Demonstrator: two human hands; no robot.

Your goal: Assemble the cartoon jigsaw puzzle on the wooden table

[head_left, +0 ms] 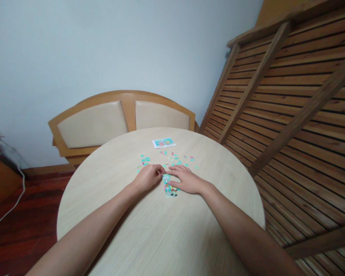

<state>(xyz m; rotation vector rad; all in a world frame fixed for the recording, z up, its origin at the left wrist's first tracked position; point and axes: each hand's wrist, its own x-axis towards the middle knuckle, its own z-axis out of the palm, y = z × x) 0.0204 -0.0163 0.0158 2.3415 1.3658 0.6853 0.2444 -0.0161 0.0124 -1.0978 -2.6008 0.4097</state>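
Observation:
A partly joined jigsaw puzzle (167, 190) with cartoon figures on a turquoise ground lies on the round table (172, 234). At its upper left edge is my left hand (150, 178), with thumb and fingertips pinched on a small jigsaw piece that they mostly hide. My right hand (186, 181) rests palm down over the right part of the puzzle, fingers stretched out and apart, and it covers some of the picture. Loose jigsaw pieces (146, 159) lie beyond my left hand, and more loose pieces (176, 158) are scattered beyond my right.
Farther back on the table lies a picture sheet (163, 143) with cartoon figures. Behind the table stands a wooden headboard (130, 109) with pale panels, against the wall. A slatted wooden frame (276, 103) leans on the right. A white cable (23, 188) hangs at left.

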